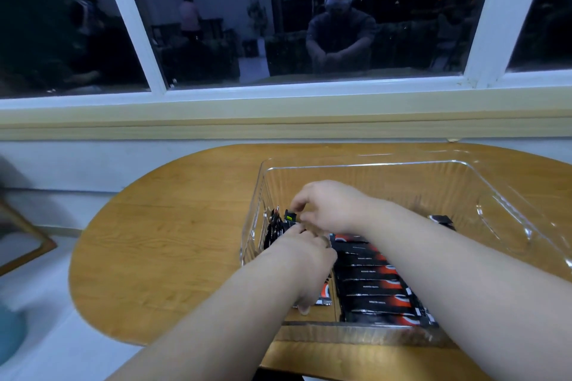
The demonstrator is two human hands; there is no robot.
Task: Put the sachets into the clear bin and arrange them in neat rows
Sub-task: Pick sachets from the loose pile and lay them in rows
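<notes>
Two hands inside the clear bin point(371, 164): right hand point(328, 207) pinches one sachet point(290, 217) upright near the left wall; left hand point(306, 260) sits nearer, grip unreadable. A flat row point(371, 288) lies alongside, mid-bin. Seat the pinched one flush against the standing sachets point(274, 227), edges aligned.

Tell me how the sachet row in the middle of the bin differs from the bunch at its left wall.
The row lies flat and overlapped, orange print up; the bunch stands on edge against the wall. The row runs to the near wall of the bin; the bunch sits farther back. The row shows more sachets than the bunch. Both are black sachets inside it.
</notes>
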